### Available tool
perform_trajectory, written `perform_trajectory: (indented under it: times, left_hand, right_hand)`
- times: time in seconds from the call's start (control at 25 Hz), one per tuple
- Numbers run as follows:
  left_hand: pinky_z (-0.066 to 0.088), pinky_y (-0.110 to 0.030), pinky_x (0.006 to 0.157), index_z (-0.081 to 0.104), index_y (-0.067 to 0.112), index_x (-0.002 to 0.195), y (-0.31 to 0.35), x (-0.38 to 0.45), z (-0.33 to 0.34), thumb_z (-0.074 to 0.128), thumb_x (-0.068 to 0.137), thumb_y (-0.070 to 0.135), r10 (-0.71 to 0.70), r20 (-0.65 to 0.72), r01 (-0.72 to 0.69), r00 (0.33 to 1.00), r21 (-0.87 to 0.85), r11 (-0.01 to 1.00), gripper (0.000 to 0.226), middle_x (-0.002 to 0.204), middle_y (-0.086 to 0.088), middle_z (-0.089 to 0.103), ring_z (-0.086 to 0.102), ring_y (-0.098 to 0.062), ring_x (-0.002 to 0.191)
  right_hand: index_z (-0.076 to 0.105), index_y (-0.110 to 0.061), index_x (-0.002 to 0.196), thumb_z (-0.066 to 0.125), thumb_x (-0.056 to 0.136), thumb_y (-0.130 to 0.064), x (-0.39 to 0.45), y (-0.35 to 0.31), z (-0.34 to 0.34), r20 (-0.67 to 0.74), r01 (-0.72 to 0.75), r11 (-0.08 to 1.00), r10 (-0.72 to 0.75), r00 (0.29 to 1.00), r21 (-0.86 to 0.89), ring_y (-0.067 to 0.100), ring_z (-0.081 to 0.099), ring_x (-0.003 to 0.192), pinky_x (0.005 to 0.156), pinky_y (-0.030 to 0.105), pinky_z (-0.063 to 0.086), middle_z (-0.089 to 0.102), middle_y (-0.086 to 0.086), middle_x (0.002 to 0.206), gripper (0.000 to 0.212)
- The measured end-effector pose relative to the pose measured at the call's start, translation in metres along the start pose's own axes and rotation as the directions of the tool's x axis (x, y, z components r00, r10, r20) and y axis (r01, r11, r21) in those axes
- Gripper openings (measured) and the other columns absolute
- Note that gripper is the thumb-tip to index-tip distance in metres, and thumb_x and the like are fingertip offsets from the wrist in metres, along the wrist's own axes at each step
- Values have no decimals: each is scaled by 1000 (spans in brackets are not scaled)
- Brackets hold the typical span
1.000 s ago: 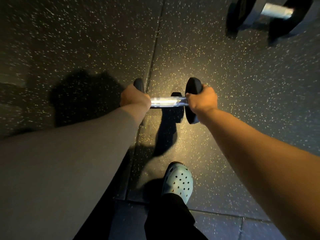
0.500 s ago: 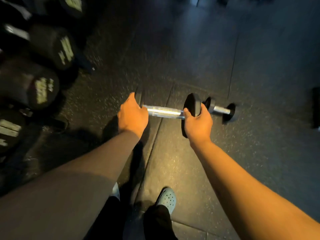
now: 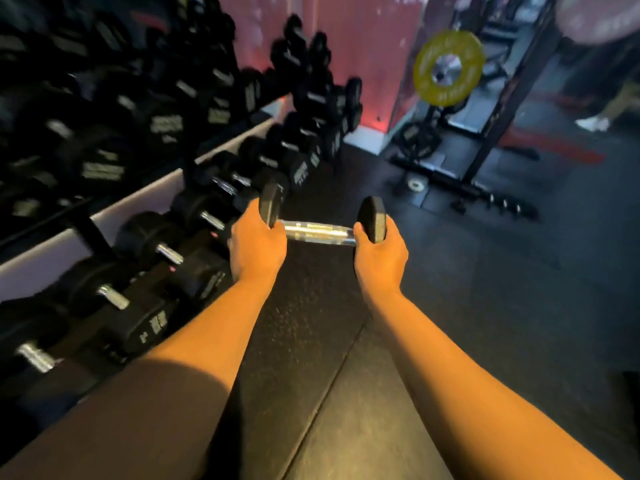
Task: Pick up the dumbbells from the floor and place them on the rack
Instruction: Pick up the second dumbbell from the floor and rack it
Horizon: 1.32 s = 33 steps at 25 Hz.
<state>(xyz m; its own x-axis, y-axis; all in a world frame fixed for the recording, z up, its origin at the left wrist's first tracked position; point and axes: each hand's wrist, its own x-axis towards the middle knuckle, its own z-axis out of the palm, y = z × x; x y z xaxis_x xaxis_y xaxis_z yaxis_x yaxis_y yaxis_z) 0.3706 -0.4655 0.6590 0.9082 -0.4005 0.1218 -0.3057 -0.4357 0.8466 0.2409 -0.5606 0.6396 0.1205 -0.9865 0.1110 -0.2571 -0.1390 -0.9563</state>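
A black dumbbell (image 3: 317, 232) with a shiny chrome handle hangs level in the air in front of me, well above the floor. My left hand (image 3: 256, 245) grips its left head and my right hand (image 3: 379, 252) grips its right head, so the handle shows bare between them. The dumbbell rack (image 3: 104, 216) runs along the left side in tiers, filled with several black dumbbells with white labels. The held dumbbell is just to the right of the rack's lower row.
Dark rubber floor tiles (image 3: 467, 323) stretch ahead and to the right. A squat rack with a yellow weight plate (image 3: 448, 67) stands at the back right. A pink wall (image 3: 367, 53) is behind the rack's far end. A person's white shoe (image 3: 592, 123) shows far right.
The dumbbell has come up off the floor in both hands. My view has swung up from the floor and my shoes to the rack and the room; the second dumbbell has left the view.
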Motion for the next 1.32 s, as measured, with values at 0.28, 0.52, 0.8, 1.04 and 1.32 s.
perform_trajectory:
  times: [0.28, 0.52, 0.8, 1.04, 1.32]
  left_hand:
    - [49, -35, 79, 59, 30, 125, -36, 18, -158, 57, 94, 29, -80, -259, 64, 962, -73, 995, 31, 113, -7, 68, 63, -33, 106]
    - [50, -38, 71, 60, 23, 121, -117, 37, -344, 59, 93, 23, -103, -503, 83, 858, -63, 995, 28, 101, -3, 66, 63, -28, 95]
    - [43, -27, 58, 60, 26, 117, -212, 6, -552, 59, 94, 23, -200, -760, 220, 618, -77, 972, 23, 88, 8, 61, 61, -15, 80]
    - [40, -32, 69, 62, 18, 114, -290, -41, -711, 63, 91, 23, -219, -922, 374, 320, -89, 923, 23, 92, 0, 64, 60, -26, 85]
    - [36, -30, 69, 65, 18, 111, -387, -63, -853, 64, 84, 21, -191, -981, 472, 18, -160, 867, 26, 97, -6, 70, 63, -33, 93]
  right_hand:
    - [65, -16, 127, 71, 91, -25, -73, -94, 102, 237, 159, 980, -183, 954, 116, 11, 63, 89, 71, 18, 41, 72, 0, 102, 38]
    - [66, -13, 125, 71, 91, -23, -207, -180, 231, 460, 217, 939, -323, 827, 269, 19, 66, 100, 78, 22, 45, 73, 5, 109, 36]
    - [66, -14, 126, 70, 92, -25, -400, -269, 365, 669, 241, 881, -467, 579, 406, 17, 65, 97, 82, 23, 50, 72, 2, 104, 36]
    - [67, -15, 127, 70, 93, -27, -580, -325, 459, 765, 195, 824, -566, 307, 532, 14, 64, 101, 84, 25, 47, 71, -1, 107, 36]
    - [67, -19, 127, 67, 93, -27, -763, -364, 569, 796, 41, 795, -605, 8, 605, 13, 66, 103, 86, 28, 51, 72, -4, 108, 34]
